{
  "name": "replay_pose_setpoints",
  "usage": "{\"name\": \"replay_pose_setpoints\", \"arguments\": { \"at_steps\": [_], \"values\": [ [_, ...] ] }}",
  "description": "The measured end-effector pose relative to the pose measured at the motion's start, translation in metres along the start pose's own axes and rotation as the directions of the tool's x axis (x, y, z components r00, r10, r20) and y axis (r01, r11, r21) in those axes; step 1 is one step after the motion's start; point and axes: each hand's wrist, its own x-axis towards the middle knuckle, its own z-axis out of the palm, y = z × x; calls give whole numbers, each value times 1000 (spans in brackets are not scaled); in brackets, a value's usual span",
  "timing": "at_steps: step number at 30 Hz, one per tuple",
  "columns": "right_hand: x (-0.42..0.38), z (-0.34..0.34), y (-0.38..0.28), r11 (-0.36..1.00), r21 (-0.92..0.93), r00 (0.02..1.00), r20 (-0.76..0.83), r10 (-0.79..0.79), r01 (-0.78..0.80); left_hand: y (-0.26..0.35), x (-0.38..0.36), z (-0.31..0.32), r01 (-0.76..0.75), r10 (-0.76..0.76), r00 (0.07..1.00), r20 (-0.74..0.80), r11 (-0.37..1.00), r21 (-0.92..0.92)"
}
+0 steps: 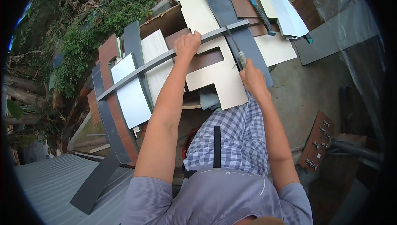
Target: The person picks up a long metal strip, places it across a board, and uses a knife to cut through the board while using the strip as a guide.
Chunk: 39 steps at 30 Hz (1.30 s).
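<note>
My left hand [187, 45] is closed around a long grey metal bar [149, 64], which lies slantwise across several panels. In my right hand [253, 77] is the pale, worn handle of a saw [236, 45], its thin dark blade seen nearly edge-on. That blade crosses the bar close to its right end. Under the bar, between my hands, lies a cream panel [229, 87] with rectangular cutouts. A dark grey panel [244, 34] runs beneath the saw.
A hammer [257, 11] with a blue and black handle rests on the panels at upper right. White panels [131, 90] and brown strips spread left. At right is a brown board [316, 142] with metal fittings. Corrugated sheeting [49, 183] lies lower left; plants [82, 55] grow beyond.
</note>
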Motion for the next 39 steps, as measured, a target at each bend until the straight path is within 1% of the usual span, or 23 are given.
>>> {"name": "replay_pose_setpoints", "arguments": {
  "at_steps": [2, 4, 6, 9, 11, 12, 14, 15, 17, 19, 21, 23, 25, 27, 30, 33, 35, 39],
  "values": [
    [36, 8, -12, 998, -29, 997, -60, -52, 50, 0, 0, -1, 0, 0, 1000, 12, 1000, 0],
    [58, 9, -24, 998, -23, 996, -74, -55, 54, 0, 2, 0, 20, -20, 1000, 7, 1000, -4],
    [61, 10, -25, 999, -22, 995, -82, -50, 49, -2, 3, -2, 15, -15, 1000, 6, 1000, -7],
    [43, 11, -15, 999, -24, 996, -73, -49, 47, 0, 2, -1, 8, -8, 1000, 5, 1000, -15],
    [9, 7, -7, 1000, 26, 999, -31, -11, 11, -1, 1, -1, 5, -5, 1000, 2, 1000, -12],
    [-6, 7, -2, 1000, 21, 999, -31, -12, 13, -1, 2, -1, 5, -5, 1000, -6, 1000, -16],
    [-31, 9, 5, 998, 7, 998, 4, 56, -57, -1, 2, -1, 5, -5, 1000, -8, 1000, -18],
    [-33, 7, 4, 998, 7, 998, 6, 61, -61, -1, 1, -1, -6, 6, 1000, -2, 1000, -15],
    [-38, 1, 2, 996, 29, 995, 66, 80, -82, -1, 0, 0, -18, 18, 1000, 1, 1000, -12],
    [-24, 0, 2, 997, 42, 998, 40, 56, -58, -2, 3, 2, -11, 11, 1000, -29, 1000, -10],
    [-2, 1, 0, 998, 51, 999, 19, 38, -39, -3, 2, 3, -18, 17, 1000, -26, 1000, -12],
    [31, 6, -8, 999, 24, 998, -44, -41, 42, -3, 2, 2, -21, 21, 999, -28, 1000, -11],
    [55, 10, -20, 999, 19, 997, -61, -47, 48, -2, 2, 1, -10, 10, 999, -30, 1000, -11],
    [62, 14, -23, 999, 12, 996, -74, -50, 51, -1, 1, -1, -7, 7, 999, -40, 1000, -7],
    [47, 12, -13, 996, 23, 993, -89, -80, 82, -1, 2, -1, -5, 4, 999, -42, 1000, -16],
    [-2, 3, -1, 998, 43, 999, -32, -39, 41, -1, 0, -3, -4, 3, 1000, -4, 1000, -27],
    [-29, 2, 7, 997, 50, 998, 31, 54, -56, -1, 0, -3, -7, 8, 1000, 24, 999, -34],
    [-37, 1, 10, 992, 86, 995, 52, 89, -93, 0, -1, -3, -8, 8, 1000, 7, 999, -36]
  ]
}}
